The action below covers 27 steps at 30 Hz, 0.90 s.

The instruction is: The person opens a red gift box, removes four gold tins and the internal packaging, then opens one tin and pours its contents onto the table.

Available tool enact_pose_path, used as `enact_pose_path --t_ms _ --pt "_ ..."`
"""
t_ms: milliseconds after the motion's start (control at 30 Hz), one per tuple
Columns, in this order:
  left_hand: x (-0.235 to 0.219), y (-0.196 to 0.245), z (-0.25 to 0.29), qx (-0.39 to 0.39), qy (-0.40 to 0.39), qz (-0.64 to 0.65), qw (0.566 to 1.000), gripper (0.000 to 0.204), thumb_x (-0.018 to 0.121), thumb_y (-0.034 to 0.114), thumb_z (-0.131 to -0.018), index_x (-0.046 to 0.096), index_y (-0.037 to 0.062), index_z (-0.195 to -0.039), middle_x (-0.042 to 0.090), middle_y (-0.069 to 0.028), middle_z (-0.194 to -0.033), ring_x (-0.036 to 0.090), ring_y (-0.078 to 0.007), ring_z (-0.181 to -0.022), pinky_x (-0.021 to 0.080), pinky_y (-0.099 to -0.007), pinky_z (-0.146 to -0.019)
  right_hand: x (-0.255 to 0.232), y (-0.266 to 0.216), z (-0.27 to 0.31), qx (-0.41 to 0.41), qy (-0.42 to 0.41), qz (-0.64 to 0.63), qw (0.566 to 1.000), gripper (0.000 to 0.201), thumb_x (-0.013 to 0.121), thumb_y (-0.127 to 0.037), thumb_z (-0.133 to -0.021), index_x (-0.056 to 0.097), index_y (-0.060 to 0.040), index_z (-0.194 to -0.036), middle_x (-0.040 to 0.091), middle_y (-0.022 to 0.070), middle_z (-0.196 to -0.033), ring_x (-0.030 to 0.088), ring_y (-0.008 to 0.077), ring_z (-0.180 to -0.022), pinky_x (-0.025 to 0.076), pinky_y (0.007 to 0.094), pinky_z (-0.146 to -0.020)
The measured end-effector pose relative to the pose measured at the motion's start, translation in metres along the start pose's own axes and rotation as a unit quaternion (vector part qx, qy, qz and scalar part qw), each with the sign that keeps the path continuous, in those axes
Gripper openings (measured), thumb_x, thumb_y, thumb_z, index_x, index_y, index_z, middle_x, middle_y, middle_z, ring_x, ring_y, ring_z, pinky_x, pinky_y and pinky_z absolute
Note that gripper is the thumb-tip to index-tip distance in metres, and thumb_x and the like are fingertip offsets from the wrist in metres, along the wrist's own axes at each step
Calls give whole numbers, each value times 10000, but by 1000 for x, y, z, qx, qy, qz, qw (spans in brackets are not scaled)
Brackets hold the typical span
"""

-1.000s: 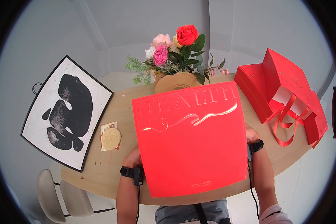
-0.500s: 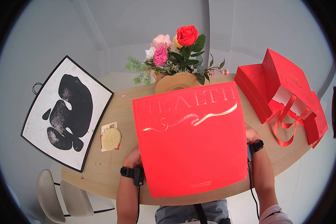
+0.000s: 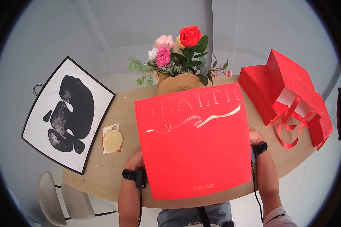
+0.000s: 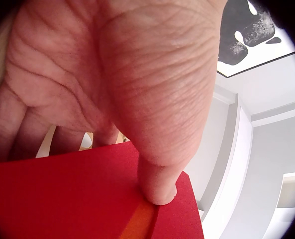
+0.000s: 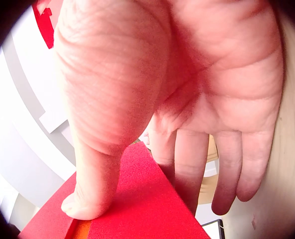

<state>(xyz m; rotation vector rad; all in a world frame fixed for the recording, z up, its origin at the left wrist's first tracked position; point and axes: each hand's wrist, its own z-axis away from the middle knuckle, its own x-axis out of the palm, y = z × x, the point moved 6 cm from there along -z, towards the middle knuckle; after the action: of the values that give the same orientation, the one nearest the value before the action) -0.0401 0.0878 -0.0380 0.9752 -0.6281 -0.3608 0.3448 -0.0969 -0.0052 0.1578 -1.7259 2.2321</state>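
Note:
A large square red box [image 3: 193, 159] with raised "HEALTH" lettering and a shiny wave is in front of the person in the head view. My left hand [image 3: 135, 159] holds its left side, and my right hand [image 3: 255, 135] holds the right side. The box hides most fingers from above. In the left wrist view, the left thumb [image 4: 160, 181] presses the red wall beside an orange strip, while the fingers go behind the edge. In the right wrist view, the right thumb [image 5: 95, 184] presses near a similar orange strip. The right fingers [image 5: 190, 159] extend past the box's far side, fairly straight.
Flowers [image 3: 178, 53] stand in a tan container [image 3: 178, 84] behind the box. Opened red packaging [image 3: 291, 87] with a ribbon [image 3: 288, 143] lies at right. A black-and-white framed picture [image 3: 89, 90] leans at left near a round yellowish pad [image 3: 112, 141] on a card. A chair [image 3: 51, 196] stands below.

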Motion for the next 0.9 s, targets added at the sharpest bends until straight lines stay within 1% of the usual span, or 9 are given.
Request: enact_pose_path --t_ms 367,733,900 --pt "-4 -3 -2 -13 6 -2 1000 605 689 258 -964 437 17 -1458 651 -122 -1253 690 -174 -1022 606 -319 -776 -3 2 0 7 3 -11 1000 761 771 -61 -857 376 9 -1504 607 133 -1353 666 155 -1129 595 292 -887" --pt "-6 -4 -4 -6 2 -10 1000 609 685 272 -966 439 13 -1458 638 -123 -1278 678 -175 -1049 600 -320 -799 4 -3 3 17 5 2 1000 753 790 -88 -853 395 16 -1486 611 124 -1342 670 155 -1112 594 290 -881" --pt "-4 -3 -2 -10 13 7 1000 600 684 267 -966 444 14 -1453 644 -124 -1270 682 -177 -1042 602 -322 -795 2 -2 2 3 -5 -10 1000 768 792 -85 -848 386 15 -1493 607 126 -1348 666 156 -1122 592 295 -891"
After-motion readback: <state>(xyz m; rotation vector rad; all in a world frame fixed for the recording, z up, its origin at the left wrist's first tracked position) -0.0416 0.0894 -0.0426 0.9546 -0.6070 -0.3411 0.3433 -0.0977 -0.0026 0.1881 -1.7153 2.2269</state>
